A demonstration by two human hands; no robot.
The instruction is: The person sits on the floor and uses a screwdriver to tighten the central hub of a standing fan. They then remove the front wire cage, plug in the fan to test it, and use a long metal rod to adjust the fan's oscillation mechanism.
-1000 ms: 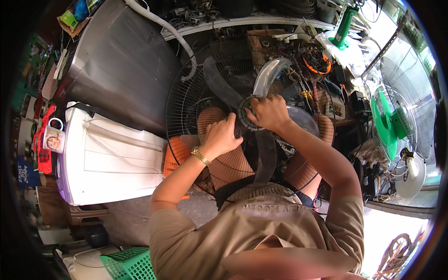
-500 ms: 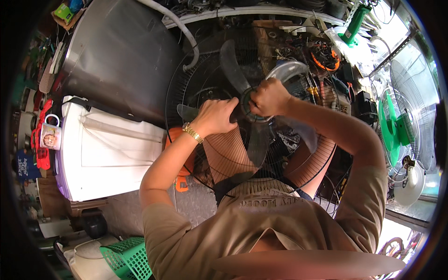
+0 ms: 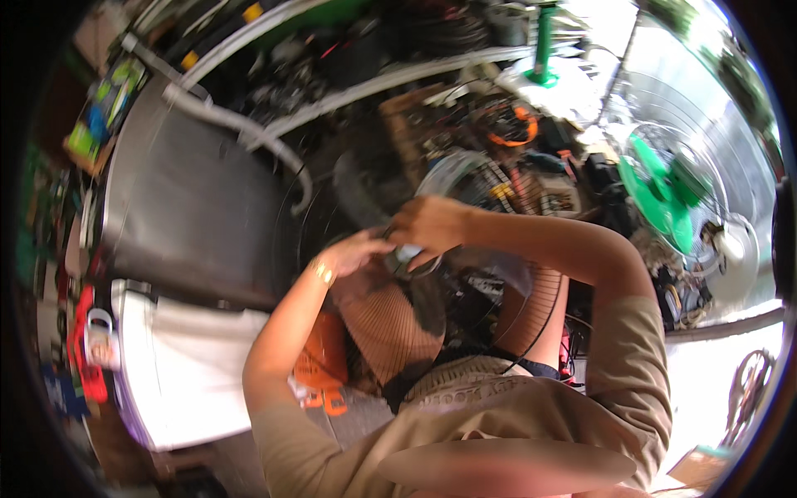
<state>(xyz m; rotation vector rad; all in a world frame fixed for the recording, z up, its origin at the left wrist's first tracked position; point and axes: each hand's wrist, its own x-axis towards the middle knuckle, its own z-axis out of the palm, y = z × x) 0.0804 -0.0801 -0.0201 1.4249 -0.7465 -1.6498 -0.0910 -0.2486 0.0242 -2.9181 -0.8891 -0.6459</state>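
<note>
A fan with translucent grey blades (image 3: 448, 173) lies over my lap, inside a round black wire guard (image 3: 393, 340) whose thin bars cross my thighs. My right hand (image 3: 433, 226) is closed at the fan's hub (image 3: 408, 251), its fingers curled on the middle and its thumb pointing down. From the left my left hand (image 3: 357, 254), below a gold watch, meets it there with bent fingertips pressed together at the hub's left side. Whatever lies between those fingers is hidden. Motion smears the hands and blades.
A large dark metal panel (image 3: 195, 195) and a white box (image 3: 191, 369) stand at the left. An orange object (image 3: 322, 353) is beside my leg. Tools and an orange cable coil (image 3: 513, 126) clutter the far side. Another fan with green blades (image 3: 660, 199) stands at the right.
The view has shifted, so the surroundings sit lower and tilted. My left hand's fingers have moved in to the hub, close against my right hand, which stays there.
</note>
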